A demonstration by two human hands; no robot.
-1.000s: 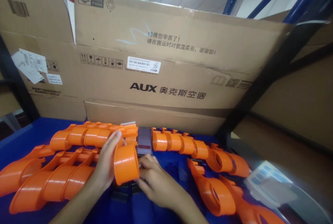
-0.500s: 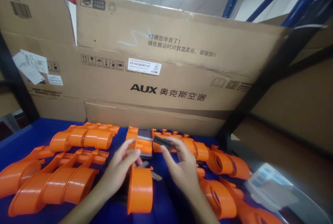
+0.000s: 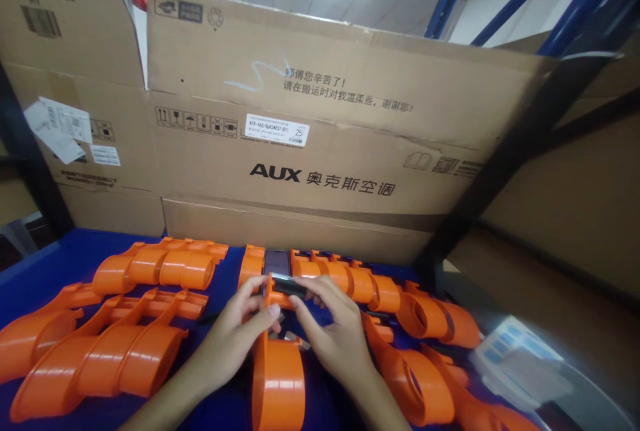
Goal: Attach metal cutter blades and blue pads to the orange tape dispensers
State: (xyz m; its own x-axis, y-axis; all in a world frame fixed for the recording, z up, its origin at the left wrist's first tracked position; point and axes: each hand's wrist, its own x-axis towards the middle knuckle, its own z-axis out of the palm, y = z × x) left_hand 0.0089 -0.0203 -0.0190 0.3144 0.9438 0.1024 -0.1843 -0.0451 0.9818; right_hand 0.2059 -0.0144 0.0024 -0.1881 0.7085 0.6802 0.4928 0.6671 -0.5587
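Note:
Orange plastic tape dispensers of one kind lie all around. My left hand (image 3: 243, 331) is closed on the upper end of one orange tape dispenser (image 3: 281, 384), whose round part hangs toward me. Between the thumb and fingers of my right hand (image 3: 336, 327) is a short black piece (image 3: 290, 287), set against the dispenser's upper end. Whether it is seated there I cannot tell. A silver toothed edge shows just behind the black piece. Below my fingers, small grey strips (image 3: 291, 336) are partly hidden.
Nested orange dispensers (image 3: 107, 357) lie on the left of the blue surface (image 3: 83, 247), others (image 3: 415, 377) on the right. A dark phone-like slab (image 3: 277, 261) stands behind my hands. A clear plastic box (image 3: 520, 357) sits at right. Cardboard (image 3: 210, 171) walls the back.
My right hand has moved left, bringing the black piece from beside the dispenser against its upper end. The held dispenser has turned and shifted slightly right and down.

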